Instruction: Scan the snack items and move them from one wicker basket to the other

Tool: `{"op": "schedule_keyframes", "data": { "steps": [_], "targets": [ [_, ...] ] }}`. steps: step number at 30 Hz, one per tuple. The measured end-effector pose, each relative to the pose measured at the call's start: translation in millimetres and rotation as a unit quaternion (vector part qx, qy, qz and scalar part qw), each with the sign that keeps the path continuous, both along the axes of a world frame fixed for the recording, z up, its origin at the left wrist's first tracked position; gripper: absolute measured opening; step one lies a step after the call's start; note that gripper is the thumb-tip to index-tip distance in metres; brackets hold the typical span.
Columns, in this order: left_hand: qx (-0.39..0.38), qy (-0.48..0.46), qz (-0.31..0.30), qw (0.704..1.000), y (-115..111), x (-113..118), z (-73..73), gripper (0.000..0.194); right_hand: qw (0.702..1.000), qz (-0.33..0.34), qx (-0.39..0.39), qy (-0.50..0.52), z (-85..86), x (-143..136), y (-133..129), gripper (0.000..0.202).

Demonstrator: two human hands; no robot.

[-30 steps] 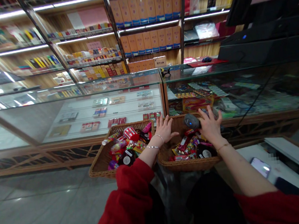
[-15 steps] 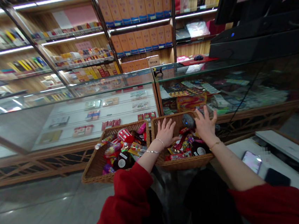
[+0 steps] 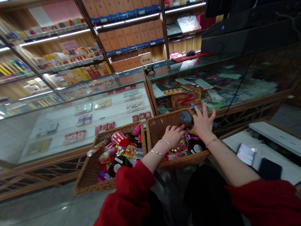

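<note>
1. Centre of the frame: your left hand (image 3: 171, 138) reaches into the right-hand basket (image 3: 180, 164), fingers slightly apart and bent over wrapped sweets (image 3: 174, 155); you cannot tell whether they grip any
2. Right of centre: your right hand (image 3: 203, 124) has its fingers spread at the basket's far right corner, perhaps to steady it, beside a dark grey device (image 3: 186, 117); contact is unclear
3. Left of centre: the left-hand basket (image 3: 79, 185) holds more sweets and a red-striped tub (image 3: 120, 139); both baskets sit side by side before the glass counter (image 3: 108, 113), probably for easy reach
</note>
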State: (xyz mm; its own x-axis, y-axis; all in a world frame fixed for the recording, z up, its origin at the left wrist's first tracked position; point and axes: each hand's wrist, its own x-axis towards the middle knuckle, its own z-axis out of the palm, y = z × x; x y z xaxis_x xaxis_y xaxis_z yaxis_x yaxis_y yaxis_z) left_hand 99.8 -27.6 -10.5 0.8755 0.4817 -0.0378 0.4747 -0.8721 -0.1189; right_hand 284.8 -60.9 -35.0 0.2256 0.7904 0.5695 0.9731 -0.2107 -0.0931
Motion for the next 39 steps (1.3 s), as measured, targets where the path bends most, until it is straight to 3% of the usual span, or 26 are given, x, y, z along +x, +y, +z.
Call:
{"op": "schedule_keyframes", "data": {
  "steps": [7,11,16,22,27,31,39],
  "targets": [
    [-0.033,0.042,-0.104,0.993,-1,26,-16.5,0.071,1.000,0.001,0.010,0.018,-6.1,5,3,0.036],
    [-0.044,0.059,-0.139,0.988,-3,38,-22.3,0.077,1.000,-0.009,0.002,0.013,-7.1,7,3,0.033],
    [-0.023,0.047,-0.163,0.985,-6,38,-28.5,0.069,1.000,-0.012,-0.002,0.017,-5.1,6,3,0.032],
    [-0.025,0.043,-0.146,0.988,-6,36,-32.4,0.057,0.999,0.005,0.012,0.032,-3.7,4,2,0.034],
    [-0.092,0.056,-0.109,0.988,-5,36,-23.9,0.075,0.999,0.006,0.004,0.046,-1.2,3,1,0.036],
    [-0.139,0.059,-0.063,0.987,-5,36,-20.4,0.077,0.999,0.013,0.010,0.049,-1.5,3,1,0.036],
    [-0.117,0.035,-0.041,0.992,-11,39,-27.1,0.083,0.999,0.008,-0.010,0.048,2.3,1,-2,0.035]
  ]
}}
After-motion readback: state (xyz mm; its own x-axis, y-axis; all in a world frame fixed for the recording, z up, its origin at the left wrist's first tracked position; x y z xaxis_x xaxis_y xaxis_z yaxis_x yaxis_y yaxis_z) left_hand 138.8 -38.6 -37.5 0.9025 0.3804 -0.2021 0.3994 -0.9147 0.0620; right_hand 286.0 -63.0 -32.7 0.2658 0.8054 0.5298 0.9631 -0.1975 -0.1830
